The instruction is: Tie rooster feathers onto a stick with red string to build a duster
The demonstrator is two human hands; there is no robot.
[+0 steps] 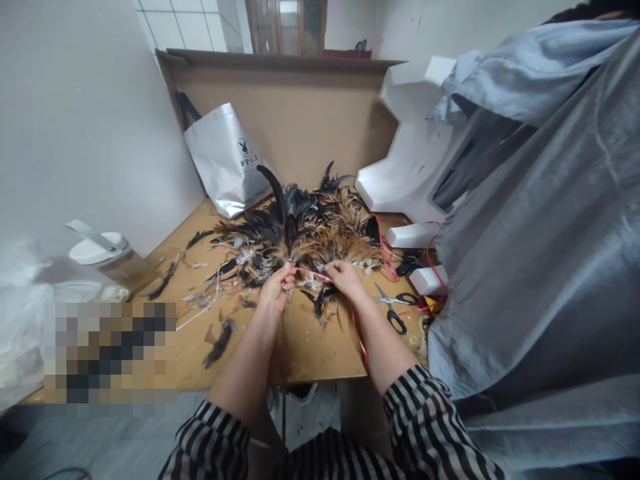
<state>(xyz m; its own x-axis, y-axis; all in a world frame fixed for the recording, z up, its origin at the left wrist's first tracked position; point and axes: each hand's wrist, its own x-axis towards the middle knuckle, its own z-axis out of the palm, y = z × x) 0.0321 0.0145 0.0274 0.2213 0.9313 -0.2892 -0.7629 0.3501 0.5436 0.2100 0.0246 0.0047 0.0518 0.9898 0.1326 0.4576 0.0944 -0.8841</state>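
Left hand [277, 287] and right hand [345, 277] sat side by side at the near edge of the feather pile [305, 230], mid counter [320, 347]. I saw both sets of fingers pinching a red string [313, 273]. Between the hands its long axis ran left-right, taut; the tail dropped off the counter's near edge past the right wrist. Scissors [395, 308] lay just right of the right hand, blades pointing far-left.
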